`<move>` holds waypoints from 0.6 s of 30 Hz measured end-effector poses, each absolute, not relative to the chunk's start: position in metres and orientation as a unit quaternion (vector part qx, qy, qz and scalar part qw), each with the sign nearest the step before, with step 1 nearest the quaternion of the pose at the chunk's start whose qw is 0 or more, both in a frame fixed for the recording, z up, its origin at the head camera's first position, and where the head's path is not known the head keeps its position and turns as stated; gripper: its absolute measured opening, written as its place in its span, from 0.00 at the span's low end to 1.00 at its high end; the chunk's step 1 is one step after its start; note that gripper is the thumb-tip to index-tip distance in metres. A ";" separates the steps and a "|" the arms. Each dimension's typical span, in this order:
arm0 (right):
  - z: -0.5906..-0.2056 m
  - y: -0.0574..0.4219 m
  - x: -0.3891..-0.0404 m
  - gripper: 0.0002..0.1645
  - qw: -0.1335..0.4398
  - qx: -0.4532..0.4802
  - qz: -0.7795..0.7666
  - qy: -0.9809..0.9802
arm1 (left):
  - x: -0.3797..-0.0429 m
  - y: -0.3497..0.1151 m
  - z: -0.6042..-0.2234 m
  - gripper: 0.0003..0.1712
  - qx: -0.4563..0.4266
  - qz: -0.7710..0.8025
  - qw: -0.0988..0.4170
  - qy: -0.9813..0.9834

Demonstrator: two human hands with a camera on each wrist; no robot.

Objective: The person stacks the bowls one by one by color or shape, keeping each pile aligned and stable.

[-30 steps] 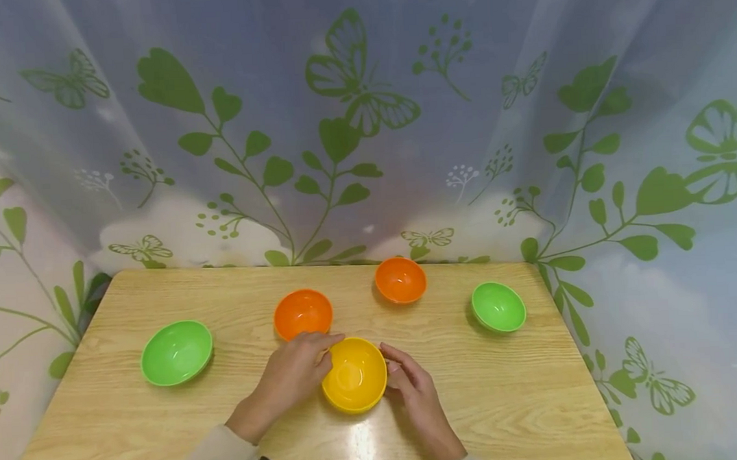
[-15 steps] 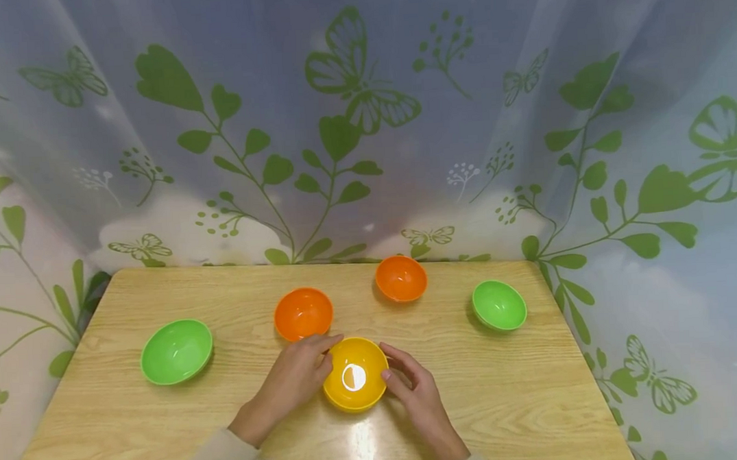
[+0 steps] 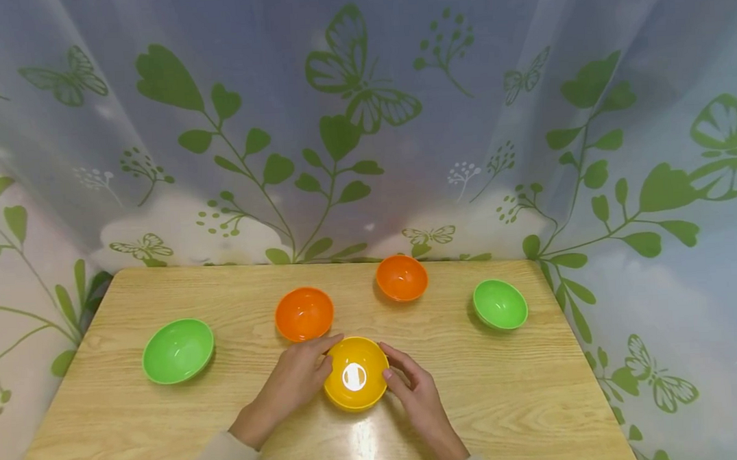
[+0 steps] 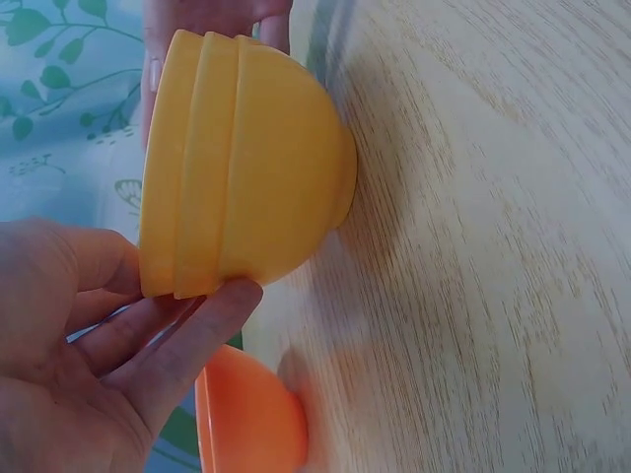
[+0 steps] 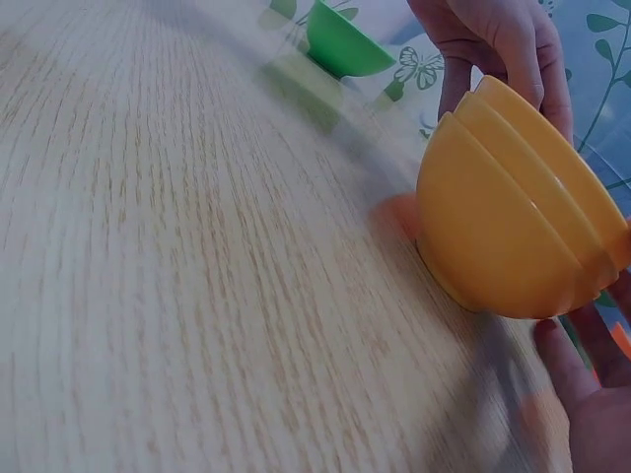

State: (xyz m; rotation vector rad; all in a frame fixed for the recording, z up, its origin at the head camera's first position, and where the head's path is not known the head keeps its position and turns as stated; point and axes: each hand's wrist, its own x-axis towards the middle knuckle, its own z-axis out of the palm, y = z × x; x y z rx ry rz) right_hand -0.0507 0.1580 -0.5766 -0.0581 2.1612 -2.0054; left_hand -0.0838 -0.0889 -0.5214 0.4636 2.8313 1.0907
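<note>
The stack of yellow bowls (image 3: 357, 355) is at the near middle of the table (image 3: 506, 409), just nearer than the left orange bowl (image 3: 304, 315); I cannot tell whether its foot touches the wood. Stepped rims in the wrist views show at least 2 bowls nested. They look like smooth, glossy plastic, so probably light, stiff, hard to break and a little slippery; the best hold seems opposite sides, fingers under the stepped rims and thumbs near the top edge, taking all layers together. The left hand (image 3: 293, 376) pinches the left side, fingers curving under the rims, and the right hand (image 3: 417, 389) pinches the right. Compared with 1.0 s ago, the right thumb now sits up at the rim and a bright reflection fills the bowl's bottom.
</note>
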 end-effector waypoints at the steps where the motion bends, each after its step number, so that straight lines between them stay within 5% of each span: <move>1: -0.577 0.158 -0.051 0.26 0.094 -0.024 -0.674 0.732 | -0.084 -0.089 -0.521 0.25 0.150 0.357 0.037 0.921; 18: -0.576 0.156 -0.049 0.26 0.073 -0.048 -0.671 0.736 | -0.082 -0.090 -0.526 0.25 0.154 0.376 0.024 0.913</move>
